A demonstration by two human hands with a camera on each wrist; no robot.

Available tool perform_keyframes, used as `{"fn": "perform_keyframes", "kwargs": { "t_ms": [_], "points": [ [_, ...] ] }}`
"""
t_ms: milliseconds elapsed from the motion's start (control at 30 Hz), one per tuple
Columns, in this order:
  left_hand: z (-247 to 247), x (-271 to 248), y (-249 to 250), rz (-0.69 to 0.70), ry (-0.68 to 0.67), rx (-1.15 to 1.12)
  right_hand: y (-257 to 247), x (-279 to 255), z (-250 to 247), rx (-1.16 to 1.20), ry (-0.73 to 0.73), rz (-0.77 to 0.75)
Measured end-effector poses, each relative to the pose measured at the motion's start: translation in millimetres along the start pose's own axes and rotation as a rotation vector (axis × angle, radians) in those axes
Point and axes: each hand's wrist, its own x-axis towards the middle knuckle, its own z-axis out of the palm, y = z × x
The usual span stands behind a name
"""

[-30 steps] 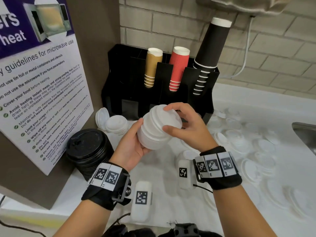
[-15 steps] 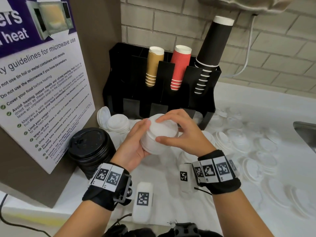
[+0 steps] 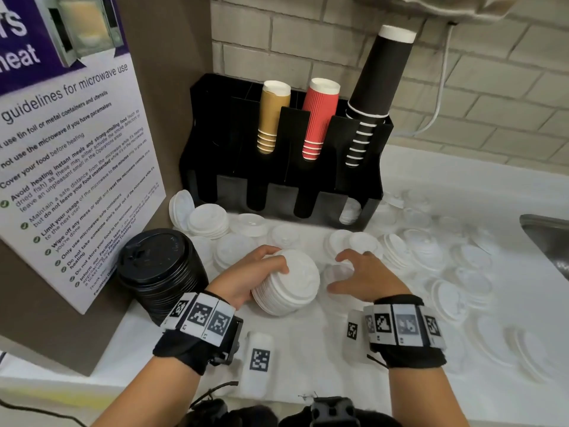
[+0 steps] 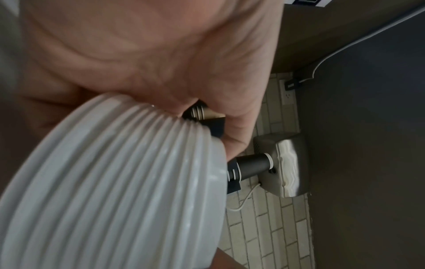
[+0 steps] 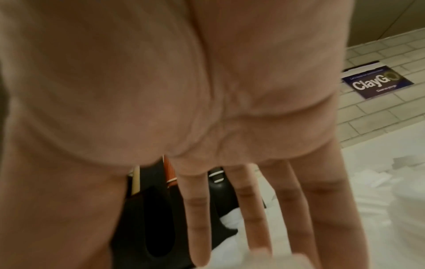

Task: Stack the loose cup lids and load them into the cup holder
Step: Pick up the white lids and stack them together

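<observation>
Your left hand (image 3: pixel 246 280) grips the stack of white lids (image 3: pixel 286 286) from its left side, low over the counter (image 3: pixel 308 349), while your right hand (image 3: pixel 360 280) hovers just right of it, fingers spread wide over loose lids (image 3: pixel 415 251), with the black cup holder (image 3: pixel 283 192) beyond your fingertips.

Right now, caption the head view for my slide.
Left hand holds white lid stack; open right hand reaches toward loose lids.
</observation>
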Motion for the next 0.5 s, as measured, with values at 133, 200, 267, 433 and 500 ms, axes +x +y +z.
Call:
{"fn": "perform_keyframes", "kwargs": {
  "t_ms": [133,200,267,433,500],
  "points": [
    [4,-2,3,-0.027,0.001,0.037,-6,3,5,-0.035,0.004,-0.028],
    [3,-2,3,-0.026,0.006,0.054,-10,3,1,0.041,0.082,-0.102],
    [4,-1,2,-0.019,0.001,0.072,-13,3,-7,0.114,0.175,-0.179],
    [8,-3,4,0.01,-0.023,0.126,-11,-1,-9,-0.051,0.005,-0.069],
    [8,-5,4,0.016,-0.026,0.157,-12,-3,0,-0.086,-0.066,-0.023]
  ]
}}
